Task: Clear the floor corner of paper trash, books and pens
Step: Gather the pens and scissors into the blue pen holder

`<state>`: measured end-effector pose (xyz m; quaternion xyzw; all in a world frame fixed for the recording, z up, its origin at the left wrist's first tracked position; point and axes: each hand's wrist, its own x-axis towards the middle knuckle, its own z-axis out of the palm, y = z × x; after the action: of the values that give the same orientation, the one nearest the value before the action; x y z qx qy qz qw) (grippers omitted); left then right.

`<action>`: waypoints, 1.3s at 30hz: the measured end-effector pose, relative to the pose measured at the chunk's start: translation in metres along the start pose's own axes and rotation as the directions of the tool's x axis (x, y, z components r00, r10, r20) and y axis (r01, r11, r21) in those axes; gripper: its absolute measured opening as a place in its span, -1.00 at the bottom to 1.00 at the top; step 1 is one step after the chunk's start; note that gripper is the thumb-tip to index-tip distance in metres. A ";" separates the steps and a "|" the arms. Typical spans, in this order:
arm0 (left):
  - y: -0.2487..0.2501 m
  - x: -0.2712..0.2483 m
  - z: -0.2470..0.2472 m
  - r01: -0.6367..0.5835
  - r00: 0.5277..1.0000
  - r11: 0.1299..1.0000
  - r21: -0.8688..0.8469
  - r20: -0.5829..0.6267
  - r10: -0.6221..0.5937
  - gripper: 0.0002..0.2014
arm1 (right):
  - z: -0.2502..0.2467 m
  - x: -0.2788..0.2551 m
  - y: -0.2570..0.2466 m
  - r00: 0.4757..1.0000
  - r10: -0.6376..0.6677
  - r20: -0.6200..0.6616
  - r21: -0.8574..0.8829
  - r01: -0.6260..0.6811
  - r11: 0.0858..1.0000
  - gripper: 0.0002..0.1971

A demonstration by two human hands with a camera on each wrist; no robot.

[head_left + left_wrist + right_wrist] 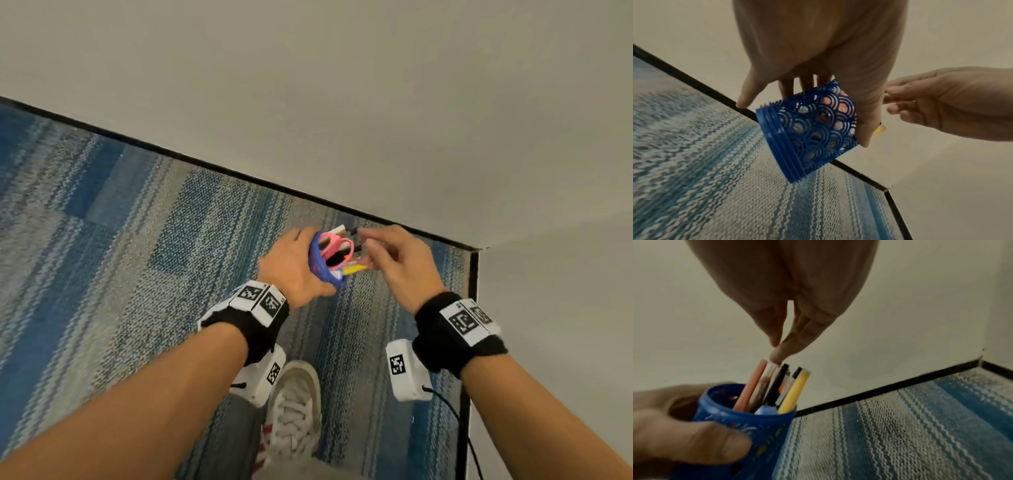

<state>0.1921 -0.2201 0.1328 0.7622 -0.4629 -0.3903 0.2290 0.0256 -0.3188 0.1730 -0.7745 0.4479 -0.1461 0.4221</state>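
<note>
My left hand (291, 263) grips a blue perforated pen holder (318, 272), tilted toward the right and held above the carpet. In the left wrist view its thumb and fingers wrap the holder (813, 134). Several pens (339, 250) stick out of its mouth, among them a pink, a black and a yellow pen (795, 391). My right hand (387, 253) reaches in from the right with relaxed fingers. In the right wrist view a fingertip (777, 356) of that hand touches the top end of a clear pen (767, 374). It holds nothing.
Blue and grey striped carpet (171, 240) runs to a beige wall (342, 102) with a black baseboard (205, 166). The walls meet in a corner (474, 248) just beyond the hands. My white shoe (294, 407) stands below them.
</note>
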 end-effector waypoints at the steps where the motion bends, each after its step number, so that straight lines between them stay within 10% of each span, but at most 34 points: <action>1: 0.011 -0.015 -0.014 0.019 1.000 1.000 -0.016 -0.019 -0.019 -0.06 | -0.010 -0.005 -0.019 0.998 0.036 -0.044 0.030 -0.035 0.999 -0.73; 5: 0.064 -0.073 -0.082 0.081 0.994 0.996 -0.020 -0.073 -0.083 -0.12 | -0.056 -0.040 -0.094 0.964 0.255 -0.077 0.011 -0.255 0.967 -0.55; 11: 0.164 -0.184 -0.187 -0.002 0.999 0.964 -0.264 -0.047 -0.011 -0.17 | -0.102 -0.123 -0.244 0.853 0.336 0.399 0.043 -0.383 0.923 -0.42; 19: 0.266 -0.325 -0.295 -0.145 0.969 0.886 -0.440 0.120 0.218 -0.28 | -0.163 -0.241 -0.430 0.938 0.334 0.097 0.152 -0.346 0.926 -0.41; 29: 0.392 -0.425 -0.342 -0.412 0.751 0.846 -0.339 0.399 0.526 -0.33 | -0.247 -0.392 -0.527 0.883 0.407 -0.234 0.284 -0.338 0.897 -0.42; 39: 0.514 -0.535 -0.244 -0.680 0.440 0.655 -0.330 0.530 0.724 -0.41 | -0.323 -0.579 -0.526 0.657 0.495 -0.568 0.298 -0.397 0.868 -0.45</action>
<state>-0.0245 0.0108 0.8471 0.3184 -0.7703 -0.5027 0.2292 -0.1918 0.1133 0.8677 -0.5128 0.7266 -0.3200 0.3267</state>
